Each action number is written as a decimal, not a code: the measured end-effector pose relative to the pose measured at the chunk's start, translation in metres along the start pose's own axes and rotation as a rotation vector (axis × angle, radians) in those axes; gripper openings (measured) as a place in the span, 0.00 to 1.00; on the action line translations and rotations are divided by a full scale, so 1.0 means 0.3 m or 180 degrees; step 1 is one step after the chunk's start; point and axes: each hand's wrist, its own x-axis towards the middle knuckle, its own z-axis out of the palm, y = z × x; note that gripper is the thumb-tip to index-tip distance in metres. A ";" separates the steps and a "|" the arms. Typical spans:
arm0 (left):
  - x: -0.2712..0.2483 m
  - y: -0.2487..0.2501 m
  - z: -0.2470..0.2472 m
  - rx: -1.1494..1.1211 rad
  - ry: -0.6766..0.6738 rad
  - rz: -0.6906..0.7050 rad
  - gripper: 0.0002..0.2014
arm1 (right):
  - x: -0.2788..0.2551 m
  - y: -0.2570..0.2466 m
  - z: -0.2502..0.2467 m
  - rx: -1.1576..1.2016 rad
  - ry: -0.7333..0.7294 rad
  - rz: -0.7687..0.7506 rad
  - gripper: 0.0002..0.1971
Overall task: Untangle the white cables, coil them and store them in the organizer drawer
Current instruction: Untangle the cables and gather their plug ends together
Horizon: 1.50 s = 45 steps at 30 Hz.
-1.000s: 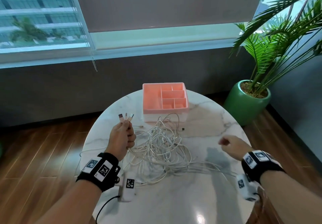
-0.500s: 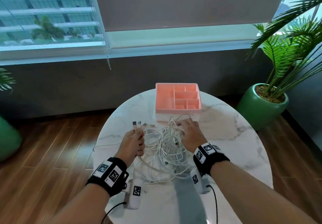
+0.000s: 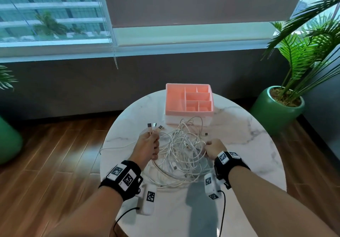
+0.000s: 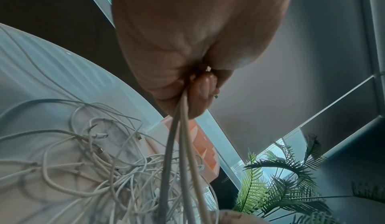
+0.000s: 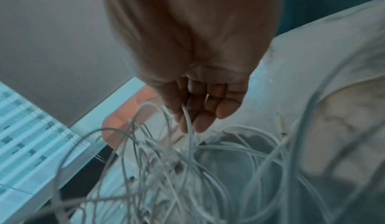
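Note:
A tangle of white cables (image 3: 181,152) (image 4: 89,161) (image 5: 187,170) lies on the round marble table (image 3: 239,144), just in front of the pink organizer (image 3: 189,100) (image 4: 200,146) (image 5: 120,117). My left hand (image 3: 147,147) (image 4: 198,85) grips three cable ends, their plugs (image 3: 154,125) sticking up above the fist. My right hand (image 3: 213,148) (image 5: 200,110) sits at the tangle's right side, fingers curled, pinching a cable strand that rises from the pile. The organizer's white lower drawer (image 3: 184,119) appears shut.
A potted palm in a green pot (image 3: 276,106) stands on the floor to the right of the table. A dark low wall (image 3: 92,89) and window lie behind. Another green pot (image 3: 7,141) sits at the far left. Wood floor surrounds the table.
My right hand came from the table's right side onto the tangle, then drew back to its right edge holding a strand. The left hand kept its grip on the plugs.

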 end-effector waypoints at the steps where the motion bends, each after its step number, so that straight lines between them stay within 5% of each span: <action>1: 0.000 0.007 0.004 -0.0004 -0.0013 0.0022 0.16 | 0.000 -0.018 -0.018 0.0171 0.0154 -0.0079 0.14; 10: 0.005 0.060 0.049 -0.0133 0.0011 0.0276 0.15 | -0.062 -0.342 -0.355 0.1515 0.0499 -0.1388 0.10; 19: 0.003 0.158 0.094 -0.0515 0.0213 0.0893 0.16 | -0.263 -0.621 -0.532 0.2566 0.0165 -0.2574 0.09; 32: 0.009 0.239 0.196 -0.0246 0.0143 0.1223 0.14 | -0.280 -0.515 -0.345 0.1782 -0.0613 -0.2218 0.10; 35: 0.023 0.233 0.192 -0.0007 0.0378 0.0958 0.14 | -0.299 -0.506 -0.335 0.1856 -0.0791 -0.2213 0.11; 38: 0.019 0.240 0.180 -0.0863 0.0095 0.0373 0.09 | -0.309 -0.497 -0.328 0.1836 -0.1060 -0.2233 0.09; 41: 0.022 0.265 0.152 -0.1578 -0.0097 0.0167 0.13 | -0.309 -0.452 -0.296 0.1041 -0.1389 -0.2175 0.07; 45: 0.036 0.279 0.107 -0.1303 -0.0042 0.0470 0.14 | -0.267 -0.316 -0.201 -0.0193 -0.1611 -0.1878 0.07</action>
